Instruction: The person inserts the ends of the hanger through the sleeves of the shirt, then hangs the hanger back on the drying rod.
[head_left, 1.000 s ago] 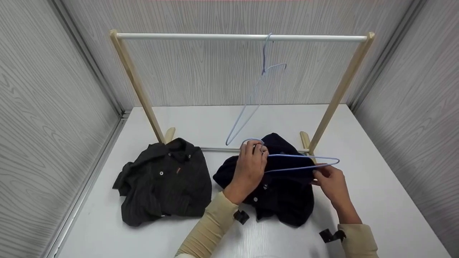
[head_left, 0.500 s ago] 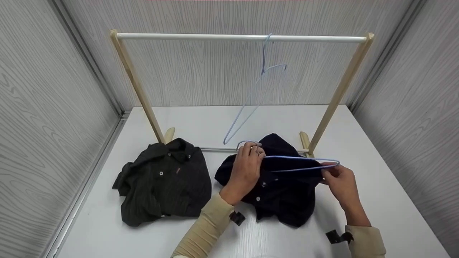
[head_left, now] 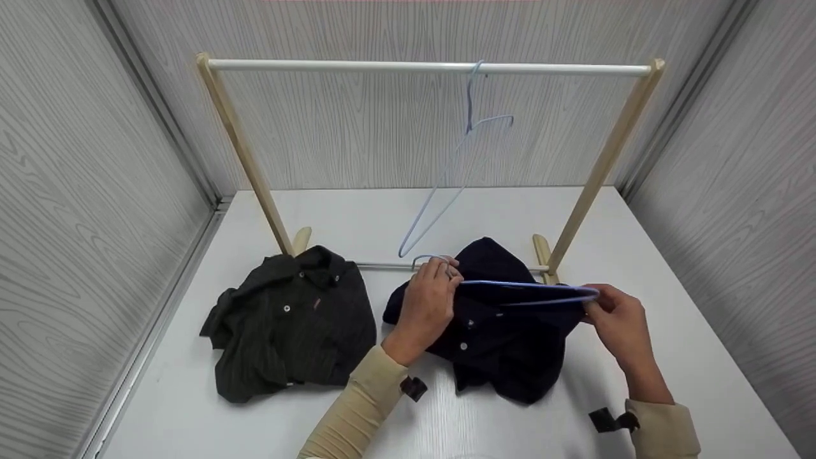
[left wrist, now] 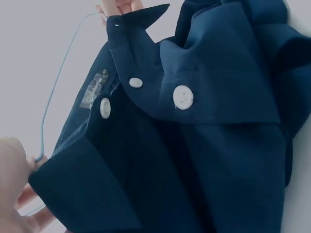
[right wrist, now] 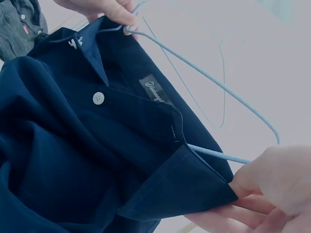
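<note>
A navy shirt (head_left: 510, 357) with white buttons lies bunched on the table. My left hand (head_left: 426, 309) grips a blue wire hanger (head_left: 532, 285) at its neck, just under the hook. Part of the hanger goes inside the shirt's neck opening, while its right end sticks out beyond the collar (right wrist: 170, 187). My right hand (head_left: 619, 324) pinches the collar edge between thumb and fingers, close to that end. The collar's label (right wrist: 154, 90) shows in the right wrist view. How far the hanger's other end reaches is hidden by the cloth.
A dark grey-green shirt (head_left: 293, 338) lies to the left on the white table (head_left: 159, 408). Behind stands a wooden rack with a white rail (head_left: 357, 65), on which a second blue hanger (head_left: 426, 207) hangs. Panel walls enclose the sides and back.
My right hand has moved right, pulling the collar outward with it. The left hand has shifted slightly left and nearer with the hanger, whose right end is now by the right thumb.
</note>
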Tool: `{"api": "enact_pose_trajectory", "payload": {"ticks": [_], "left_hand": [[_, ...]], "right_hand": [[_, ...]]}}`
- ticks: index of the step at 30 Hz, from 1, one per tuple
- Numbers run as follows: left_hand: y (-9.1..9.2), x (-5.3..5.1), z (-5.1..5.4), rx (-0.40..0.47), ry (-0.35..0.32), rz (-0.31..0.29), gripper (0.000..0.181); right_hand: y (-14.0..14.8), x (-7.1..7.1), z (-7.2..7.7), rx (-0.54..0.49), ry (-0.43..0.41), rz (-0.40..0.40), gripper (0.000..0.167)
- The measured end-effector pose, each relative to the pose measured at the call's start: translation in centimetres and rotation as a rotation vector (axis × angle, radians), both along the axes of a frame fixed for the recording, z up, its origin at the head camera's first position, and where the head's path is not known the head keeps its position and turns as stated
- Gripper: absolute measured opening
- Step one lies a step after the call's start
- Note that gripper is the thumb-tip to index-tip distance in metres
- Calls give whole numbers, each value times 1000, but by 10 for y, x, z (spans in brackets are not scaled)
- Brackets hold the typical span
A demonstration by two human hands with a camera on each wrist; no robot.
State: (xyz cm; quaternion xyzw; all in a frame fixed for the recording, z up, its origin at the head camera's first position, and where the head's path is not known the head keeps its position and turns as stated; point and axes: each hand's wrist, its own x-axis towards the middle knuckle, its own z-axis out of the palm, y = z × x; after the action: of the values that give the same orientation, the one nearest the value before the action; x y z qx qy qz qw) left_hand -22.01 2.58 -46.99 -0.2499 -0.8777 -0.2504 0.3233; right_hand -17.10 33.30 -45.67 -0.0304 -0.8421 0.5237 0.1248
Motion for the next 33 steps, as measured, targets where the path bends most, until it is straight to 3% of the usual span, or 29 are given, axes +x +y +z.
{"api": "enact_pose_trajectory", "payload": {"ticks": [8,13,17,24,27,33], "left_hand": [[6,0,-4,96,53,-20,10],[9,-2,-5,110,111,-24,4],[9,-3,-6,118,124,-63,1],[5,-5,-8,133,83,-94,28],[6,-6,-7,114,79,-67,28],[9,-7,-8,18,146,73,11]], "right_hand": [[-2,1,1,25,6,5,22],[-2,2,0,30,16,5,23],[-3,2,1,41,34,-4,23],[-6,3,4,66,59,-14,22],[-7,3,4,86,74,-26,21],[-8,3,3,117,107,-49,21]]}}
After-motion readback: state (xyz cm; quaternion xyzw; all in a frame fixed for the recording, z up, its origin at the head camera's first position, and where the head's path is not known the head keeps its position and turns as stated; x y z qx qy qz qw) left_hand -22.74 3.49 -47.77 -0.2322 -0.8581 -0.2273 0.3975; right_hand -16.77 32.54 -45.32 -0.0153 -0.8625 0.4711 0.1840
